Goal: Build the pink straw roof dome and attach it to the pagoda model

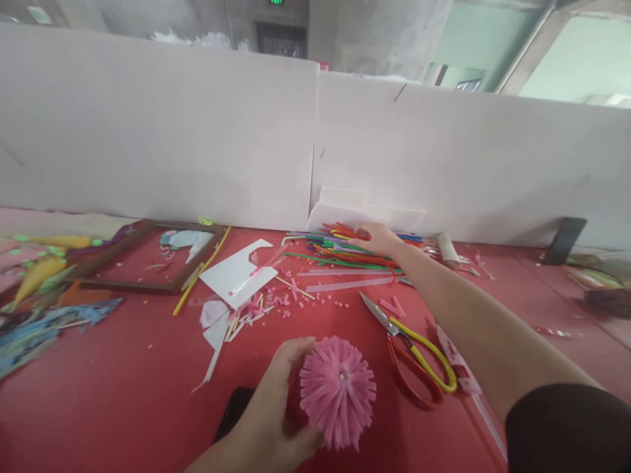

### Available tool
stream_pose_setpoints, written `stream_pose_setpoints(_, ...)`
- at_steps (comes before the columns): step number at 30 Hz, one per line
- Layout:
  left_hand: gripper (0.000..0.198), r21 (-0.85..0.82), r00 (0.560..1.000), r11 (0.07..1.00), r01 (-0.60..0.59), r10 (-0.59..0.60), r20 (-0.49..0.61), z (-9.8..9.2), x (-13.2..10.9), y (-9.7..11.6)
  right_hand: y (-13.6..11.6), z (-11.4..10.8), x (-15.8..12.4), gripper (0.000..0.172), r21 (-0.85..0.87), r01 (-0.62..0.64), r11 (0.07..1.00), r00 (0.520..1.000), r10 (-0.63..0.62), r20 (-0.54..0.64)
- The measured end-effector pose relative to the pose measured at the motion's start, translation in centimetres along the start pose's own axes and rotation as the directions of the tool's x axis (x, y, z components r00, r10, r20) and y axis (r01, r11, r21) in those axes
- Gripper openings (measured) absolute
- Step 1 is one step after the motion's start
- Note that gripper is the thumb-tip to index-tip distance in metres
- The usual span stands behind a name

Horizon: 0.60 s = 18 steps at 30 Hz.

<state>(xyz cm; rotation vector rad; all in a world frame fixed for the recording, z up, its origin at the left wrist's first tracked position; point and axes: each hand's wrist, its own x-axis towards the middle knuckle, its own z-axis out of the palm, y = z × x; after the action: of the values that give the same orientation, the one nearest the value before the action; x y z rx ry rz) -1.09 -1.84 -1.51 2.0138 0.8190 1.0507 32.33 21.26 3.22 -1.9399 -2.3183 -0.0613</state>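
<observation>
At the front, my left hand is closed round a pink pompom-like flower of thin fuzzy strips with a small pale dot at its centre. Farther back, my right hand reaches into a loose pile of coloured pipe cleaners, in red, green, orange, purple and blue. Its fingers are bent together on some of them; the fingertips are partly hidden. To the right of the flower lie scissors with one red and one yellow handle, blades apart.
Pink clippings and cut white card litter the red table. A wooden frame and yellow craft pieces are at left. A cardboard tube and a dark phone-like slab stand rightward. White panels wall the back.
</observation>
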Motion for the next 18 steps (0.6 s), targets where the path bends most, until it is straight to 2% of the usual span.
stream_pose_setpoints(2, 0.082, -0.005, 1.0, 1.0, 0.005, -0.005, 0.003, 0.0, -0.1, 0.0, -0.5, 0.7, 0.0, 0.037, 0.018, 0.047, 0.999, 0.999, -0.047, 0.001)
stream_pose_setpoints(4, 0.082, -0.008, 1.0, 1.0, 0.011, -0.011, 0.01, 0.1, -0.1, 0.0, -0.4, 1.2, 0.1, 0.037, 0.016, 0.024, 1.0, 1.0, -0.024, -0.02)
stream_pose_setpoints(9, 0.081, -0.031, 0.999, 0.999, 0.032, -0.031, 0.029, 0.0, -0.1, 0.0, 1.4, 0.7, 0.7, 0.037, -0.017, -0.196, 0.981, 0.974, 0.193, -0.116)
stream_pose_setpoints(11, 0.08, -0.027, 0.999, 0.999, 0.034, -0.034, 0.031, 0.0, 0.0, 0.0, 1.7, 0.4, 0.8, 0.037, -0.037, -0.239, 0.97, 0.963, 0.232, -0.135)
stream_pose_setpoints(14, 0.08, -0.016, 0.999, 0.999, 0.038, -0.037, 0.027, -0.1, 0.1, 0.0, 1.4, 0.4, 1.0, 0.035, -0.064, -0.195, 0.979, 0.977, 0.187, -0.107)
stream_pose_setpoints(18, 0.08, -0.026, 0.999, 0.999, 0.036, -0.035, 0.035, -0.1, 0.0, 0.0, 0.2, 1.1, 0.5, 0.037, -0.074, -0.025, 0.997, 1.0, 0.024, -0.014)
